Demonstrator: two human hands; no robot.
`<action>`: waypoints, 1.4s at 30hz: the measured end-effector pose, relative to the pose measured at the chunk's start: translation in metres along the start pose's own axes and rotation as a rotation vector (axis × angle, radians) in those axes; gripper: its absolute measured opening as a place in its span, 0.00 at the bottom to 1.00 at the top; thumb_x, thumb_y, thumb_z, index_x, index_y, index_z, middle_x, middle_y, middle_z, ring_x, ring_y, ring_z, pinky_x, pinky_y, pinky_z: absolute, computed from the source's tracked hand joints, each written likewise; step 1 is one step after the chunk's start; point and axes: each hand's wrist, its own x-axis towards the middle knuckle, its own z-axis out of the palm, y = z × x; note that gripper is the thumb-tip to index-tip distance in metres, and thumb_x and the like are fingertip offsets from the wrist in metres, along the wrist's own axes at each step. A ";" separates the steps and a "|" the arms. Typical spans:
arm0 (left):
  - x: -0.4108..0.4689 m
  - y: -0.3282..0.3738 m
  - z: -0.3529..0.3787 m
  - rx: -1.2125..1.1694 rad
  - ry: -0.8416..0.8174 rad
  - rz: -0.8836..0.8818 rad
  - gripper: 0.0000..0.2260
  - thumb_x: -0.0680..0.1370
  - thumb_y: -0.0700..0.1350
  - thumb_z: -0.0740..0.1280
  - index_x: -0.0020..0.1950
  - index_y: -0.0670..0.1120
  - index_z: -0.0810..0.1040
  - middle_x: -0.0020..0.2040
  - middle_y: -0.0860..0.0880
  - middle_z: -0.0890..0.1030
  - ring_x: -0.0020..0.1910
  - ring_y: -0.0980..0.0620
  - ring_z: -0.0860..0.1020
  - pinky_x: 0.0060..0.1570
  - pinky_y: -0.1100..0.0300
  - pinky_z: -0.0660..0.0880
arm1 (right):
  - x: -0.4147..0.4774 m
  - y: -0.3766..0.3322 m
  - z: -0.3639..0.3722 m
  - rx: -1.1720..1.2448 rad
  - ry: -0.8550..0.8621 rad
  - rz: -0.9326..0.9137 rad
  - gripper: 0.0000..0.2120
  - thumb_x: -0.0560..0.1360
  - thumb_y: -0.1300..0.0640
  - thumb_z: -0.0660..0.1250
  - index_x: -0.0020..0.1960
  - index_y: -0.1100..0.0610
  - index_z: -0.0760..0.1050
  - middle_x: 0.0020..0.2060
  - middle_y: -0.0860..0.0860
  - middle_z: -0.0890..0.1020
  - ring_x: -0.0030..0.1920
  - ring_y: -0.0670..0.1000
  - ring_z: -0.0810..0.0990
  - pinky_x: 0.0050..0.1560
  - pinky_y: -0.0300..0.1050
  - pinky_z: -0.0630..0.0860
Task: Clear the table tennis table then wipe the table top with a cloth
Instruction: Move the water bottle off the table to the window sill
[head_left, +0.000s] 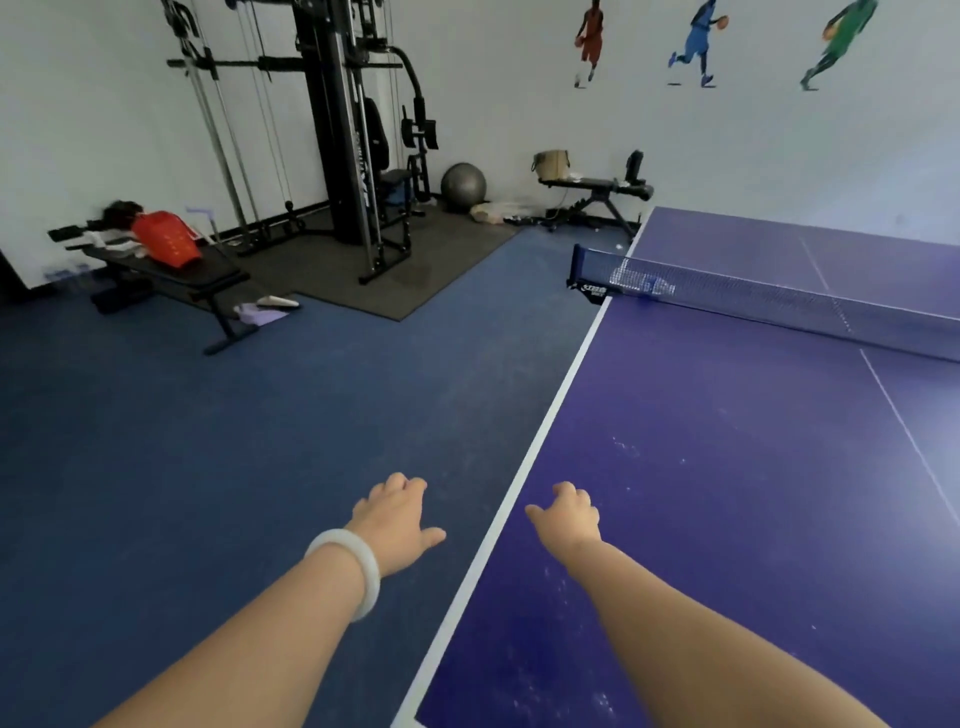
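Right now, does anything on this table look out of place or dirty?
Yes. What looks like a clear bottle lies behind the net, near its left end. Whitish smudges speckle the purple table top near the right hand.

The table top (753, 467) is showing a smooth painted finish with a faint sheen and pale, dusty smears near its edge. The net (779, 301) is looking like fine woven mesh. The floor (260, 441) is appearing matt and slightly speckled, the mat (426, 260) dark and rubbery. The gym machine (337, 130) is showing black painted metal and shiny steel rods. The bracelet (345, 571) is gleaming smooth and white.
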 end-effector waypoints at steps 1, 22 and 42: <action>0.017 -0.011 -0.007 0.000 -0.004 0.019 0.27 0.80 0.58 0.63 0.75 0.48 0.62 0.70 0.49 0.65 0.69 0.47 0.66 0.67 0.51 0.66 | 0.010 -0.012 0.006 -0.005 0.013 0.017 0.26 0.80 0.48 0.64 0.73 0.58 0.63 0.69 0.55 0.68 0.68 0.58 0.67 0.62 0.52 0.72; 0.378 -0.181 -0.103 0.065 -0.221 0.400 0.21 0.81 0.56 0.61 0.70 0.46 0.67 0.66 0.48 0.69 0.63 0.46 0.71 0.64 0.50 0.69 | 0.218 -0.207 0.094 0.050 0.164 0.367 0.23 0.78 0.51 0.66 0.71 0.58 0.69 0.65 0.54 0.76 0.63 0.54 0.76 0.50 0.39 0.68; 0.896 -0.138 -0.272 0.071 -0.167 0.457 0.22 0.81 0.55 0.62 0.71 0.46 0.65 0.69 0.48 0.67 0.66 0.46 0.70 0.65 0.49 0.70 | 0.707 -0.425 0.012 0.076 0.196 0.308 0.21 0.77 0.60 0.67 0.68 0.61 0.70 0.63 0.55 0.76 0.62 0.55 0.77 0.57 0.45 0.76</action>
